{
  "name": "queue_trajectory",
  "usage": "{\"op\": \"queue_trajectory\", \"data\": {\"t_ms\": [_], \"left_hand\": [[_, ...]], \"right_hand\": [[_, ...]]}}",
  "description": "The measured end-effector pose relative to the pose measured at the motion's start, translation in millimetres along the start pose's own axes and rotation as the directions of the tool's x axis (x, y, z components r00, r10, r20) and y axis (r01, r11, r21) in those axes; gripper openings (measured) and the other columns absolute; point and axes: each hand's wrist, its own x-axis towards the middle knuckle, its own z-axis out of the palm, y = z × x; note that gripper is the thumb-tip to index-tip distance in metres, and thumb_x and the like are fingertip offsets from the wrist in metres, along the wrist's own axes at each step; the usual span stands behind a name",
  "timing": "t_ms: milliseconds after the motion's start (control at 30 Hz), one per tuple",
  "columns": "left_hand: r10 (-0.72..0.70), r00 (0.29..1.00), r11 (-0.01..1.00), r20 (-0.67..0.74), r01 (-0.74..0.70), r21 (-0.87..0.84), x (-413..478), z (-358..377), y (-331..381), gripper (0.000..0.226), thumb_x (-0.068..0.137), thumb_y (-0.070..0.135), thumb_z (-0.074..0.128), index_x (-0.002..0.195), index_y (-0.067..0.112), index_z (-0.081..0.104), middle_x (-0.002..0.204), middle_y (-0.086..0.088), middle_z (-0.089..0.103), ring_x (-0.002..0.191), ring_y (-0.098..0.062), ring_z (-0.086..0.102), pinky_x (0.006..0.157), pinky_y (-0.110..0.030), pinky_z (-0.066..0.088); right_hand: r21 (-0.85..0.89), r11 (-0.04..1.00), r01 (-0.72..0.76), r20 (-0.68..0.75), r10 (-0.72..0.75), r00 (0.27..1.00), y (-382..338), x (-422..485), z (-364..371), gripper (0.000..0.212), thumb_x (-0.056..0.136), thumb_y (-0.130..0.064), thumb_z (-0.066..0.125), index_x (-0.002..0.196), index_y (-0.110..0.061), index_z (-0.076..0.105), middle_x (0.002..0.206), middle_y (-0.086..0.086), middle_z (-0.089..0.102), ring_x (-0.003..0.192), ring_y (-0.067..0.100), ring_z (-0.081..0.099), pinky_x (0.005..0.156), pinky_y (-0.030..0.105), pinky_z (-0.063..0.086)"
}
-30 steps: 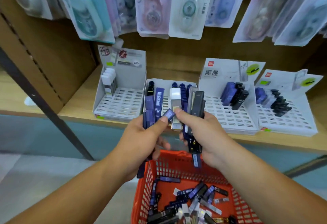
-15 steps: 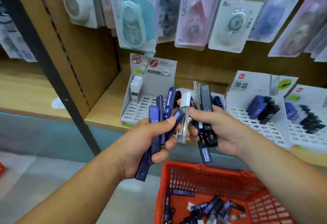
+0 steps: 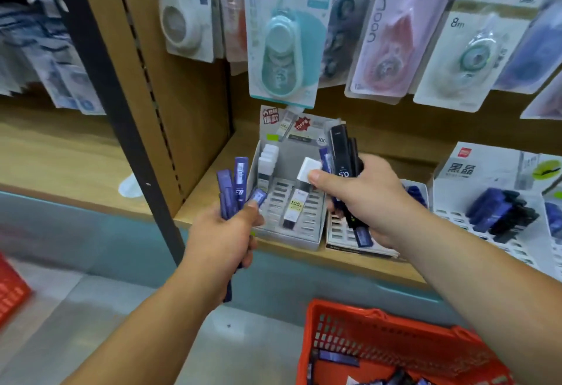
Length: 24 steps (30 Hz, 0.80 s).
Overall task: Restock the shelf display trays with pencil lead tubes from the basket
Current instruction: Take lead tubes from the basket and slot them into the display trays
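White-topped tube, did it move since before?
Yes. The white-topped tube, pinched by the right hand, went left: from the neighbouring tray to over the leftmost grey tray.

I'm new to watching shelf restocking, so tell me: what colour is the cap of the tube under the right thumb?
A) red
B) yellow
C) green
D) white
D: the right hand pinches a white-capped tube with its thumb over the grey tray; the left hand grips blue tubes.
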Motion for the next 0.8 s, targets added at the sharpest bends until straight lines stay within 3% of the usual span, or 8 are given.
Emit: {"op": "queue_trajectory", "data": {"t_ms": [67,200,333,433,500,567,633,800], "left_hand": [[0.08,0.995,0.991,-0.06,-0.073,0.116,8,-5,-2,0.009,0.103,0.027,0.062,0.097,0.024,0.067,0.072,-0.015,0.059,0.052,-0.02,0.045,0.044,-0.028,0.04],[0.096,0.994,0.982,-0.049,-0.087,0.168,20,-8,-9,0.01,0.104,0.032,0.059,0.096,0.03,0.063,0.078,-0.014,0.063,0.054,-0.021,0.05,0.039,-0.023,0.041],[0.031,0.999,0.995,-0.033,-0.027,0.099,32,-6,-18,0.005,0.105,0.031,0.059,0.104,0.031,0.064,0.079,-0.013,0.066,0.047,-0.015,0.051,0.036,-0.019,0.037],[0.024,0.999,0.996,-0.042,-0.021,0.081,40,-8,-21,0.008,0.104,0.032,0.06,0.103,0.027,0.065,0.075,-0.013,0.065,0.047,-0.017,0.05,0.036,-0.02,0.037],[0.019,0.999,0.998,-0.043,-0.016,0.059,44,-9,-21,0.006,0.104,0.032,0.06,0.103,0.029,0.066,0.078,-0.015,0.064,0.051,-0.019,0.05,0.037,-0.02,0.038],[0.011,0.999,0.999,-0.039,-0.009,0.041,46,-10,-22,0.006,0.104,0.032,0.06,0.104,0.03,0.065,0.081,-0.017,0.064,0.053,-0.021,0.05,0.037,-0.02,0.038],[0.006,1.0,0.999,-0.025,-0.005,0.04,46,-12,-23,0.006,0.104,0.032,0.06,0.104,0.03,0.065,0.082,-0.018,0.064,0.053,-0.021,0.049,0.037,-0.02,0.039],[0.005,1.0,0.999,-0.011,-0.005,0.044,42,-17,-23,0.005,0.104,0.032,0.06,0.104,0.028,0.064,0.084,-0.017,0.067,0.05,-0.017,0.05,0.037,-0.019,0.039]], "right_hand": [[-0.163,0.983,0.083,-0.042,-0.091,0.995,-6,11,14,0.017,0.089,-0.028,0.079,0.089,-0.02,0.064,0.07,0.004,0.063,0.06,0.016,0.061,0.06,0.035,0.051],[-0.35,0.908,0.23,0.007,-0.243,0.97,-10,36,44,0.02,0.091,-0.03,0.077,0.086,-0.029,0.058,0.073,-0.007,0.057,0.067,0.013,0.06,0.057,0.029,0.049],[-0.458,0.849,0.263,0.067,-0.262,0.963,2,58,61,0.016,0.091,-0.03,0.076,0.088,-0.02,0.063,0.08,0.006,0.065,0.076,0.023,0.064,0.068,0.038,0.054],[-0.509,0.821,0.258,0.11,-0.235,0.966,9,65,63,0.025,0.093,-0.028,0.074,0.078,-0.026,0.054,0.068,-0.004,0.052,0.061,0.012,0.053,0.055,0.026,0.046],[-0.492,0.836,0.244,0.113,-0.217,0.97,10,68,63,0.015,0.094,-0.027,0.073,0.089,-0.029,0.059,0.07,-0.009,0.053,0.064,0.009,0.054,0.055,0.019,0.044],[-0.51,0.829,0.232,0.117,-0.201,0.973,9,71,65,0.026,0.094,-0.029,0.073,0.118,-0.026,0.065,0.088,-0.011,0.062,0.085,0.014,0.064,0.076,0.027,0.056],[-0.545,0.8,0.252,0.117,-0.225,0.967,6,73,67,0.04,0.092,-0.031,0.074,0.13,-0.026,0.062,0.102,-0.01,0.065,0.1,0.018,0.066,0.091,0.038,0.058],[-0.582,0.736,0.345,0.143,-0.325,0.935,12,70,64,0.02,0.089,-0.031,0.073,0.1,-0.037,0.058,0.089,-0.013,0.064,0.091,0.02,0.065,0.083,0.046,0.059]]}}
